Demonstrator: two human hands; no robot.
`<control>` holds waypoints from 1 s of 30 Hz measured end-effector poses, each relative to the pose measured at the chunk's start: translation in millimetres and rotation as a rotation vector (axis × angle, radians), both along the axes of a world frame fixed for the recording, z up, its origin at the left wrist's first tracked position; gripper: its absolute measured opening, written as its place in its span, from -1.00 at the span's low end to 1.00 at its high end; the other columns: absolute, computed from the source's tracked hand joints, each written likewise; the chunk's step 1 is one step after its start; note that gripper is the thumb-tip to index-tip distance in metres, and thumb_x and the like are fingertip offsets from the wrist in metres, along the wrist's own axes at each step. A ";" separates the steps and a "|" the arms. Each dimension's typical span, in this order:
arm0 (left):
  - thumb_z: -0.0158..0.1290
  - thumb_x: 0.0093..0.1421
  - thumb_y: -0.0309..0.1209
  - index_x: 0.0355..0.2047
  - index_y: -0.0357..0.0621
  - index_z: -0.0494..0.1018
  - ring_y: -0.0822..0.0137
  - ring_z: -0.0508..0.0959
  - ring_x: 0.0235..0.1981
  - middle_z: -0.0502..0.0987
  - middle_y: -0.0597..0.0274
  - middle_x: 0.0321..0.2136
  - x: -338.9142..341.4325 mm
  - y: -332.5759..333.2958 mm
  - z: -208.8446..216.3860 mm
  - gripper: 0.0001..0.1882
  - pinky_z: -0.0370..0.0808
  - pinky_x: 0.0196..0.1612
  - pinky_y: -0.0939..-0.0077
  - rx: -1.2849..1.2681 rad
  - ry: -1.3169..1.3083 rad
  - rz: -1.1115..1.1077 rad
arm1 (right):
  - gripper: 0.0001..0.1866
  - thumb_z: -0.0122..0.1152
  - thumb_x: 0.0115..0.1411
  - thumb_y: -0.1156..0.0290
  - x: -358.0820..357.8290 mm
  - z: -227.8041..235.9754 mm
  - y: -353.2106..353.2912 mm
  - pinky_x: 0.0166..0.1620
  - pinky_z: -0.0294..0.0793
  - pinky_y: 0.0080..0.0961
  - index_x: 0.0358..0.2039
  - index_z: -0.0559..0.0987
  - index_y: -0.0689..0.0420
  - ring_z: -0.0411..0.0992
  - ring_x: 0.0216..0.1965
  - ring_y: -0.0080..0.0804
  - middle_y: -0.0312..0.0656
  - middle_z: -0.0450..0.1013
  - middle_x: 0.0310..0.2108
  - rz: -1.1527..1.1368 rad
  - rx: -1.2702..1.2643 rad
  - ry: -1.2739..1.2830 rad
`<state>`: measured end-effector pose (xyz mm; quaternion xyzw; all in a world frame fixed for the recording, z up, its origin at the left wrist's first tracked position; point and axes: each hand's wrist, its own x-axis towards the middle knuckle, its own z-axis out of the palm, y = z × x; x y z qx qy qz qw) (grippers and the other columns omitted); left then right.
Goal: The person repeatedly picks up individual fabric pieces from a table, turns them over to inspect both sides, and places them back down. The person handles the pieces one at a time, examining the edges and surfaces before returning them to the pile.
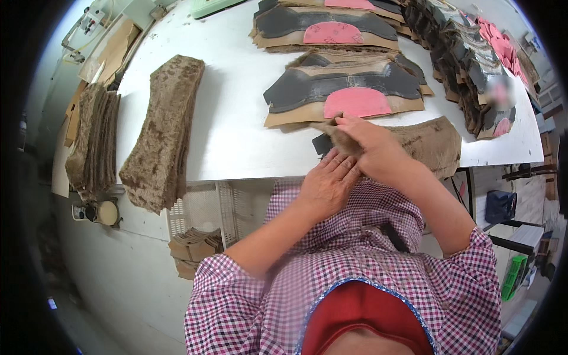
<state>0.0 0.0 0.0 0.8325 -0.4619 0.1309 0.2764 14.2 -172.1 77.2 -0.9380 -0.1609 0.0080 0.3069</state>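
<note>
A brown plush fabric piece [435, 142] lies along the table's near edge, its left end lifted and curled over. My right hand [378, 148] grips that curled end, thumb and fingers closed on it. Beside it, my left hand [331, 184] rests with its fingers stretched out against the piece, just below the fold. A bit of dark grey material [321, 145] shows under the fold, left of my fingers. What lies beneath my palms is hidden. Just beyond is a stack of tan pieces with dark grey layers [296, 89] and a pink half-round patch [358, 103].
A tall plush stack [163, 127] stands on the white table [236, 118], its near end overhanging the edge. More plush pieces [94, 139] lean at far left. Another patched stack [334, 32] sits at the back, and a long overlapping row [467, 71] at right. A white crate [198, 210] stands below.
</note>
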 end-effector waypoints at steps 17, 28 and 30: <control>0.15 -0.19 -0.60 -0.54 -0.21 0.49 0.14 0.58 -0.44 0.55 0.10 -0.42 12.9 18.6 -6.7 -0.87 0.54 -0.46 0.33 -0.361 -0.149 -0.141 | -0.41 -0.01 -0.07 0.69 -20.4 -20.7 21.2 0.36 0.04 -0.07 0.08 0.37 0.41 0.18 0.27 0.04 0.19 0.28 0.17 0.143 -0.064 -0.168; -0.04 0.08 -0.58 -0.20 -0.34 0.52 0.21 0.59 -0.22 0.58 0.01 -0.25 11.6 46.2 56.6 -0.73 0.51 -0.08 0.38 -0.698 0.196 -0.056 | -0.43 0.06 -0.05 0.55 -24.7 -29.1 23.8 0.35 0.00 0.00 0.05 0.38 0.42 0.14 0.29 0.07 0.19 0.27 0.16 0.154 -0.207 -0.228; -0.20 0.35 -0.42 -0.02 -0.38 0.46 0.31 0.50 -0.03 0.55 0.06 -0.11 22.1 24.5 87.9 -0.65 0.36 0.10 0.48 -0.682 0.712 -0.002 | -0.45 0.07 -0.04 0.55 -23.5 -27.4 30.7 0.35 0.00 0.00 0.04 0.38 0.41 0.15 0.27 0.07 0.18 0.29 0.14 0.156 -0.230 -0.215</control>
